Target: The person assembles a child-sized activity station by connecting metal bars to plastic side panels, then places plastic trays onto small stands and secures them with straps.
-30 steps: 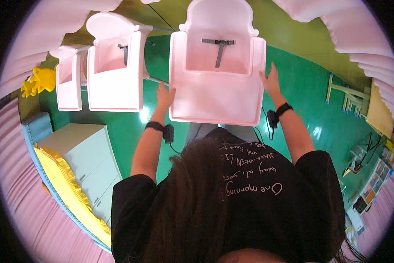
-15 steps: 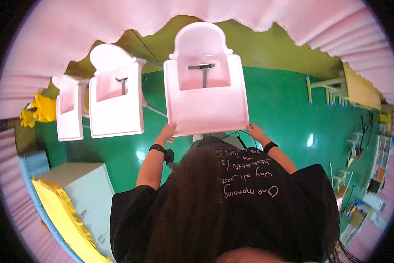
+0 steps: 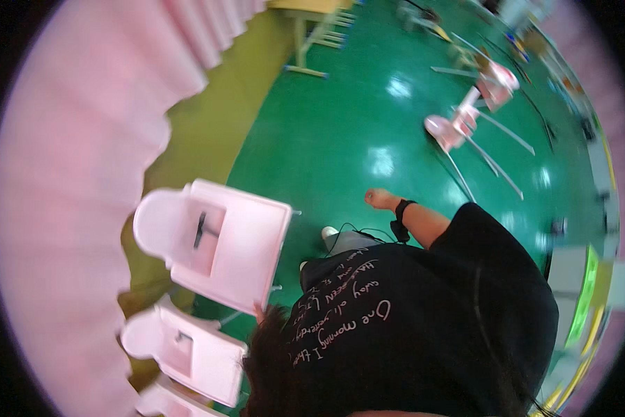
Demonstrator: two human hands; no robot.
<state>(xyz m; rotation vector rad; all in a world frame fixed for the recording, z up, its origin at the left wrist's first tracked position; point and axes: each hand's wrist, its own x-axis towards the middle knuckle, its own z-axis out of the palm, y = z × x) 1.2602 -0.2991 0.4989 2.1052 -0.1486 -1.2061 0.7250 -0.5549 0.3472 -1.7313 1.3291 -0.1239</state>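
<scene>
A pink high chair (image 3: 250,243) with a dark strap in its seat stands at the left. At its tray's near corner, the fingers of my left hand (image 3: 259,313) just show, next to or touching the edge; hair hides the rest of that hand. My right hand (image 3: 380,199) hangs out over the green floor, its fingers loosely curled, slightly blurred, with no object seen in them. It is well apart from the high chair.
Two more pink high chairs, a second one (image 3: 205,354) and a third (image 3: 170,399), line up at lower left beside a pink curtain (image 3: 83,174). Pink seats with pale legs (image 3: 458,132) lie at upper right. A wooden table (image 3: 305,35) stands at the top; cables (image 3: 361,229) are by my feet.
My view has turned to the right, so the high chairs now appear at lower left. My right hand has left the tray; my left remains at its corner.
</scene>
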